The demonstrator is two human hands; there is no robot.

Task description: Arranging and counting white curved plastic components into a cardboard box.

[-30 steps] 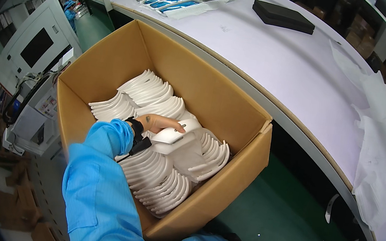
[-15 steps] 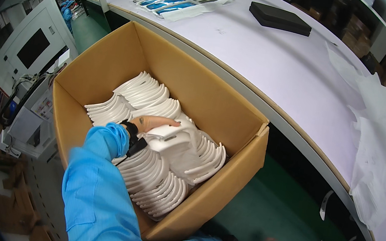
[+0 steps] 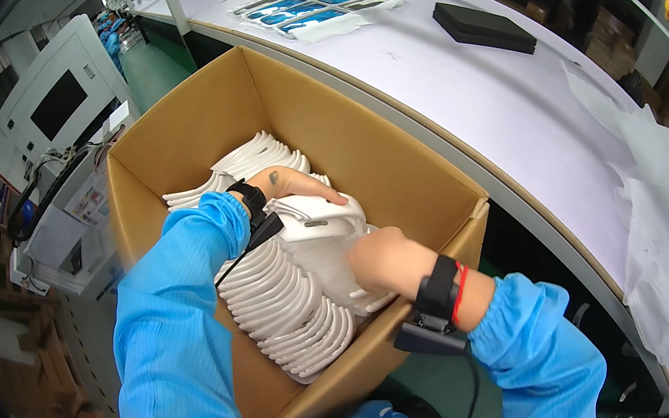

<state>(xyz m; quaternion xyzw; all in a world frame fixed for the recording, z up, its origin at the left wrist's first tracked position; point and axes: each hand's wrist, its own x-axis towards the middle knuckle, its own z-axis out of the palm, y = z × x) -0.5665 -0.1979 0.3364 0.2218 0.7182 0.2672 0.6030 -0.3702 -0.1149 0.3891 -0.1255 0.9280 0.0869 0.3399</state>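
Observation:
A deep brown cardboard box holds rows of curved white plastic parts packed on edge. Inside it, my left hand grips the top of one white curved plastic part, lifted a little above the rows, thumb side toward the far wall. My right hand is curled beside that part's right side, near the box's right wall. What its fingers pinch is hidden, though a pale translucent sheet lies between the two hands. Both wrists wear black straps with small black devices.
Beyond the box runs a long white-topped table. On it are blue-filmed panels, a black flat block and crumpled white wrapping sheets. At left stands a white machine panel. Wooden pallets lie on the floor, lower left.
My right hand has come up from outside the box, low on the right, into the box beside the white part. My left hand has stayed on the part, tilting it slightly up.

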